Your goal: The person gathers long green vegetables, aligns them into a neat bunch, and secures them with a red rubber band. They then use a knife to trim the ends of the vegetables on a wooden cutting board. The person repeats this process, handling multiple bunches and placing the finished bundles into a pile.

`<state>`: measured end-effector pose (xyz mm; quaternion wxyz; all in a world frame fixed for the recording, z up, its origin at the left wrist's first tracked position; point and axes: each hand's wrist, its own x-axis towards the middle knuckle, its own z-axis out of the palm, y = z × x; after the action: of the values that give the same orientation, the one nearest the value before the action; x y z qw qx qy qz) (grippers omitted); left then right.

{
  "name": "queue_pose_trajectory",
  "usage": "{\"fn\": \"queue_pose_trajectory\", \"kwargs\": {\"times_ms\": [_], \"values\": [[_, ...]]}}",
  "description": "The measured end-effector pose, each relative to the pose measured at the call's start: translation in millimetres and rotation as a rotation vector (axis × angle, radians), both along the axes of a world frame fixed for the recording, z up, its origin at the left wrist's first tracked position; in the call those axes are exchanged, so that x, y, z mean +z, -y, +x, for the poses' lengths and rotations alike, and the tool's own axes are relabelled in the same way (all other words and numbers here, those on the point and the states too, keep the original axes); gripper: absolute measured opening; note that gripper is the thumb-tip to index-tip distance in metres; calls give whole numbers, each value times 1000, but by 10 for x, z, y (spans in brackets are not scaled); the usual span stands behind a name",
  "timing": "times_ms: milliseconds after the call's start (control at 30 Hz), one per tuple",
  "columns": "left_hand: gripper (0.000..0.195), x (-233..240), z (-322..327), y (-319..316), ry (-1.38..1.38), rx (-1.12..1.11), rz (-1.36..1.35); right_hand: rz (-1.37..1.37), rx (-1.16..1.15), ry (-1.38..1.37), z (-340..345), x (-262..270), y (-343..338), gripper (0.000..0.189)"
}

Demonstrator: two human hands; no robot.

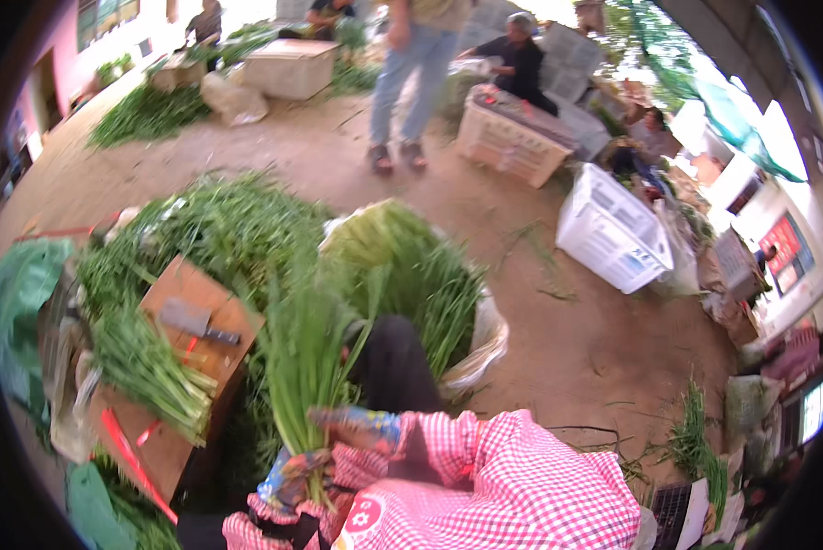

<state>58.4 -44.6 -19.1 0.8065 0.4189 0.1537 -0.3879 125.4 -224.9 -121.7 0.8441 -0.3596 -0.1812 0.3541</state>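
Note:
A bunch of long green stalks, like chives or young garlic, stands nearly upright before me. My left hand, in a patterned glove, is closed around its pale lower ends. Just above, my right hand, gloved too, lies against the side of the bunch; blur hides how its fingers are set. To the left, a wooden board bears a cleaver with a black handle. Another bundle of stalks lies across the board. Red strips rest at its lower end.
A large heap of greens lies beyond the board. Beside my dark-clad knee, a white sack holds more stalks. A white plastic crate and a foam box stand right. A person stands ahead; others sit farther back.

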Motion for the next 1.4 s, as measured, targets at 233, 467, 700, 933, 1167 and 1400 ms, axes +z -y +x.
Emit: {"fn": "queue_pose_trajectory", "kwargs": {"times_ms": [233, 467, 700, 933, 1167, 1400], "values": [[33, 82, 111, -87, 139, -144, 69, 257, -62, -336, 353, 1245, -426, 58], [37, -36, 243, -286, 342, 157, -69, 35, 28, -225, 958, 1470, -793, 26], [34, -948, -296, -716, 254, -100, 362, 29, 63, -13, 1467, 1987, -795, 28], [49, 12, 322, -1107, 650, 371, 523, -44, -10, 127, 1581, 1960, -983, 25], [41, 560, 1496, -1298, 1124, 284, 746, -127, -123, 435, 1715, 2043, -1697, 35], [48, 662, 2009, -1833, 1150, 378, 686, 69, -250, 612, 2284, 1970, -2329, 19]]}}
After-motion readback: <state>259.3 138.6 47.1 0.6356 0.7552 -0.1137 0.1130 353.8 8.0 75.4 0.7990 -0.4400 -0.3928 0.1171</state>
